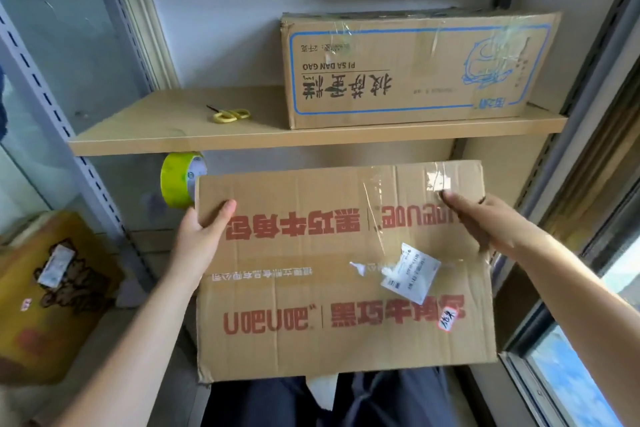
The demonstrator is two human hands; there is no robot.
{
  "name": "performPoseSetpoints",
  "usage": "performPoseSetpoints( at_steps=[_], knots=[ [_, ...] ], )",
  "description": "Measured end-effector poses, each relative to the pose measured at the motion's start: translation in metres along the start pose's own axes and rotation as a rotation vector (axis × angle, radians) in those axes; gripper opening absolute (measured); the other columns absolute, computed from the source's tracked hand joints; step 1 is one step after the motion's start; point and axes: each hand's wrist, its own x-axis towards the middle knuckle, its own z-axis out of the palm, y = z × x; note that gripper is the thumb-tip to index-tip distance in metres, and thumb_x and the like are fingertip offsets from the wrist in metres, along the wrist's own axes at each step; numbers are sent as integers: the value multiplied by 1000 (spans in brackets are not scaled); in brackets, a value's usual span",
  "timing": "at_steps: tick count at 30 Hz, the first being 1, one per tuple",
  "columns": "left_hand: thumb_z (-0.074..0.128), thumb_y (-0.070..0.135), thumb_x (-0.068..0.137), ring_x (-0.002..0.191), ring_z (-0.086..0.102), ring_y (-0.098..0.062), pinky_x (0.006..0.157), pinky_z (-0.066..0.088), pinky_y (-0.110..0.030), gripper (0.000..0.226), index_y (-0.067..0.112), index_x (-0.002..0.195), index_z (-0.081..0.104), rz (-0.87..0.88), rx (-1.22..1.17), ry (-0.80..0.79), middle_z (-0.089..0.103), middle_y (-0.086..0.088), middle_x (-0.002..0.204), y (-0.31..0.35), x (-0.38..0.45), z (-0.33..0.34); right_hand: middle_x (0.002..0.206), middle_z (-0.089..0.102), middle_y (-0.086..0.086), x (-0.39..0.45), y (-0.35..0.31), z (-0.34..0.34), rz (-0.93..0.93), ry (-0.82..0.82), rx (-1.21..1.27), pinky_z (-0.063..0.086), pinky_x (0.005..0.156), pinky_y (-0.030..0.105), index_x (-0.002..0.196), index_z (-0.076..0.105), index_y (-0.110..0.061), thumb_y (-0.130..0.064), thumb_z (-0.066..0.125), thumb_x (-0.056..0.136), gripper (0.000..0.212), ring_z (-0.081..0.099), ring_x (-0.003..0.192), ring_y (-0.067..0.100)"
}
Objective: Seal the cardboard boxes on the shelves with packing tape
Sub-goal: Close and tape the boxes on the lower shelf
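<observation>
Pale walls and slotted metal uprights frame a wooden shelf (180, 140), with a window running down the right side of the head view. On that shelf stands a blue-printed cardboard box (415, 69), its front crossed with shiny strips of clear tape, and well to its left lie yellow-handled scissors (230, 114). Below the shelf's front edge the person holds a second, red-printed box (346, 270) between both hands, out in front of the shelving and above their dark trousers. The left hand (202, 236) grips the box's left edge, thumb curled over the top face and fingers hidden underneath. The right hand (485, 222) clasps the far right part, thumb lying on top near a glossy patch of old tape, the other fingers wrapped down the side. A yellow-green roll of packing tape (181, 180) sits just behind the box's far left corner (whether it hangs from something or rests on a lower ledge cannot be told). A loose white label (410, 270) curls up off the top face. Judging from this, the step in hand is positioning the red-printed box, either bringing it out to be sealed or setting it back. If sealing is next, the box needs a firm resting place, one hand freed for the roll, and the scissors fetched from the shelf above. A yellow carton (52, 288) sits low at the left.
</observation>
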Motion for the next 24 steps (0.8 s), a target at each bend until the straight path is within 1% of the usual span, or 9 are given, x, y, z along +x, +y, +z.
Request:
performPoseSetpoints(
  at_steps=[1,3,6,9,12,14,17,21,24],
  knots=[
    [69,55,84,106,64,-16,94,50,-38,42,26,114,61,0,42,-20,68,10,107,-6,6,4,62,64,-1,4,13,3,39,41,-45,43,39,14,89,61,-7,-46,62,91,39,59,42,2],
    [68,59,83,109,62,-18,91,49,-37,53,23,120,58,-70,135,-92,66,7,113,-29,12,11,75,68,5,18,44,7,154,157,-47,52,55,20,85,66,-10,-68,70,73,59,67,61,10],
    [66,58,85,112,57,-22,88,43,-35,64,16,132,53,-271,179,-138,61,-1,125,-72,4,15,99,73,11,45,89,2,235,227,-64,57,84,38,108,70,-4,-83,72,52,96,70,90,28],
    [70,55,83,116,58,-23,95,46,-38,66,20,136,53,-333,82,-105,62,-1,129,-89,7,15,104,75,7,45,92,4,204,67,-35,54,94,40,114,69,-3,-63,76,69,76,72,97,24],
    [72,36,88,105,66,-24,81,50,-35,32,22,116,67,-312,-5,-93,72,0,111,-82,26,22,105,75,7,57,90,1,178,-74,39,53,89,37,118,63,-5,-45,75,79,56,72,97,24],
    [72,28,89,95,68,-26,75,50,-33,14,20,100,71,-257,-24,-65,74,-5,101,-72,40,34,103,75,11,82,92,5,191,72,-4,56,86,43,113,63,-7,-50,80,74,60,72,94,29],
    [70,27,91,92,67,-26,72,48,-30,16,15,102,70,-214,-17,-31,72,-4,95,-60,66,58,104,71,11,123,84,16,101,290,-236,57,87,46,112,66,-11,-55,75,77,57,68,95,32],
    [68,33,92,91,66,-24,72,50,-29,26,13,107,68,-222,30,-32,71,-4,99,-55,105,79,101,70,10,170,69,20,156,291,-301,56,77,39,113,64,-13,-56,70,82,54,67,88,30],
    [69,34,91,92,67,-28,71,49,-29,23,14,102,71,-186,51,-13,72,-5,94,-63,122,81,100,71,9,188,73,18,207,288,-327,57,84,41,111,64,-11,-63,70,78,62,68,88,29]
  ],
)
